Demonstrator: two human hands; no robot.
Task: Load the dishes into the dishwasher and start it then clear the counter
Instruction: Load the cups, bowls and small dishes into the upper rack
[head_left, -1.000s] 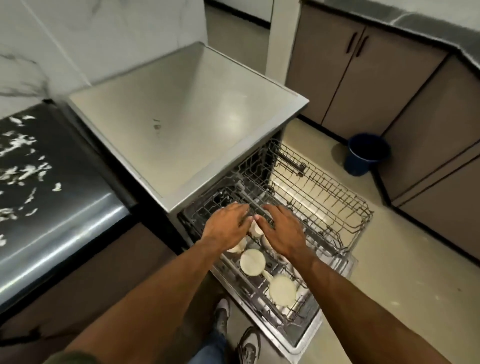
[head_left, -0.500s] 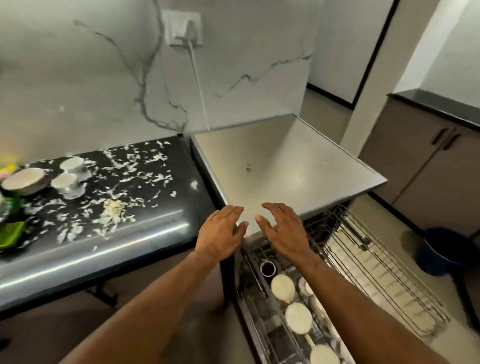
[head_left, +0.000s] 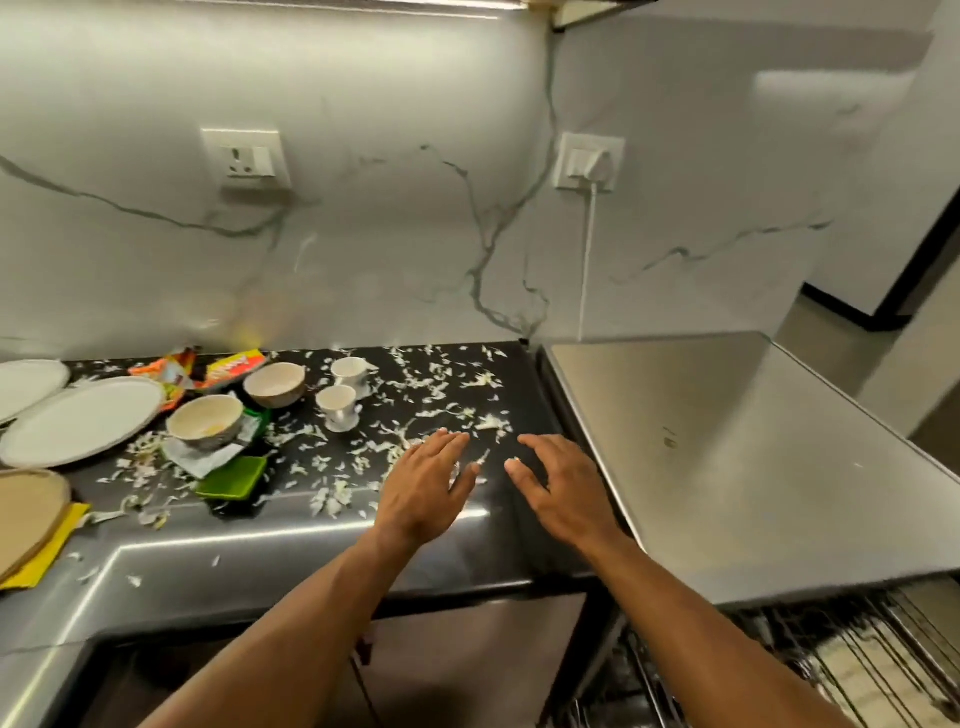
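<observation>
The left hand (head_left: 423, 486) and right hand (head_left: 558, 486), fingers spread and holding nothing, hover over the littered black counter (head_left: 467, 545), cups (head_left: 337, 405) and bowls (head_left: 205, 426) farther left.

Light is pouring down from a strip (head_left: 441, 6) tucked under the upper cabinet, washing the marble backsplash (head_left: 395, 244) bright and even. The black counter (head_left: 291, 540) is throwing back a long white streak along its front edge, and the steel dishwasher top (head_left: 737, 447) is glowing with soft glare. Below the counter, everything is sinking into shadow. The wide lens is bending straight lines toward the edges, and fine detail is smearing slightly, especially on the dishwasher rack (head_left: 862, 670) at lower right.
</observation>
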